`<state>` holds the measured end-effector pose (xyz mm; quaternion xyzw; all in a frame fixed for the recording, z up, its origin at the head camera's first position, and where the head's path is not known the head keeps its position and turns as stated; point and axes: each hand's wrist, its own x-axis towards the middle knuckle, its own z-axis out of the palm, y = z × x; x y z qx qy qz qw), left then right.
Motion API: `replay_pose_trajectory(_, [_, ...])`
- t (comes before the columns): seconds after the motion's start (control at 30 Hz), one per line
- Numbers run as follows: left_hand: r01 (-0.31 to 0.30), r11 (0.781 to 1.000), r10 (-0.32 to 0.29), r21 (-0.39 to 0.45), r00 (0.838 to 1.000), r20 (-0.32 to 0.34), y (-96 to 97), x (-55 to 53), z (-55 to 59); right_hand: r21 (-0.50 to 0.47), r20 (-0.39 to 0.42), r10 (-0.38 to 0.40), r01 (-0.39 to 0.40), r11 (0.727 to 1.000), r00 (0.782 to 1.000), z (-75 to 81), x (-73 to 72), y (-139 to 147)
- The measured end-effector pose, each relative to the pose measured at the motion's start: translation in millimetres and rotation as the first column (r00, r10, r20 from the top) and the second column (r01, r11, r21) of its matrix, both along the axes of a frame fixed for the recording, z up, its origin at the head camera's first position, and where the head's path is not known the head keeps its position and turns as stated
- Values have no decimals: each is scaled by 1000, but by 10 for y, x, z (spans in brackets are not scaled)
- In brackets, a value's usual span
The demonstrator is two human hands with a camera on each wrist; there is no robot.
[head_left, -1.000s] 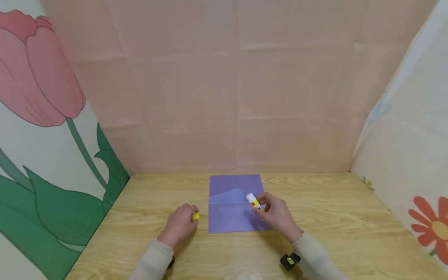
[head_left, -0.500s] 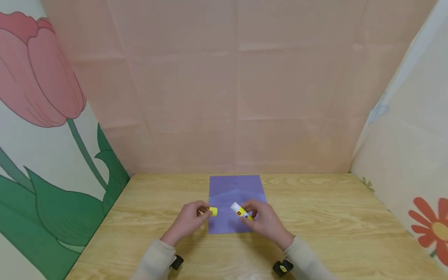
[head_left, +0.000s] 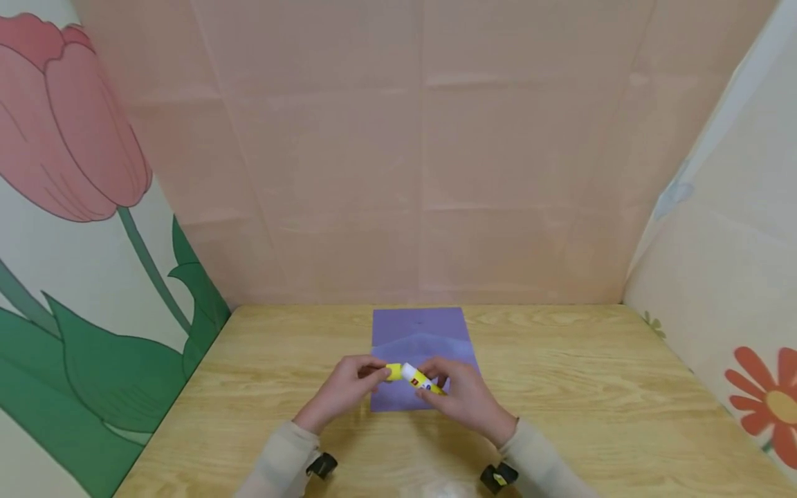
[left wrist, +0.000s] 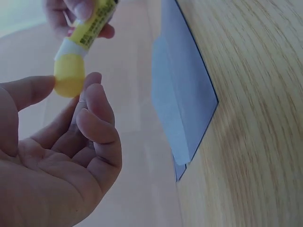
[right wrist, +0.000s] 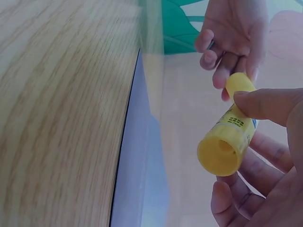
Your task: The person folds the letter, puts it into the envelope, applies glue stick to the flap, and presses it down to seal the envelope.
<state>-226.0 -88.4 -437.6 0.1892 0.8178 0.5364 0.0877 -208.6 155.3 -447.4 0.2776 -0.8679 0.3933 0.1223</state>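
Note:
Between thumb and fingers my left hand point(head_left: 346, 389) pinches a yellow cap point(left wrist: 69, 78). My right hand point(head_left: 467, 395) holds a yellow glue stick point(head_left: 421, 380) by its printed barrel, white end tilted up toward the left. In the left wrist view the cap meets the white neck of the stick; whether it is fully seated I cannot tell. The glue stick's hollow yellow base point(right wrist: 220, 156) faces the right wrist camera. Under both hands lies a purple paper envelope point(head_left: 418, 321), its lighter flap area point(left wrist: 165, 104) showing a fold.
The wooden table point(head_left: 280, 332) runs back to a pinkish cloth backdrop point(head_left: 417, 173). Side panels carry a printed tulip point(head_left: 68, 131) at left and an orange flower point(head_left: 772, 404) at right. Black wrist straps point(head_left: 498, 477) sit below the sleeves.
From apart, both hands have come together over the envelope. The left hand has lifted and brought the cap rightward; the right hand has moved the glue stick left to meet it.

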Motion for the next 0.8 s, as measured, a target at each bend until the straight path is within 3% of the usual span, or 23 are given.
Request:
replay_pose_trajectory(0.4, [24, 999, -25, 24, 999, 25, 32, 7, 43, 5, 34, 23, -23, 1000, 999, 56, 33, 20])
replay_pose_trajectory(0.8, [39, 999, -39, 15, 999, 26, 68, 25, 76, 77, 54, 13, -17, 997, 998, 105, 28, 101])
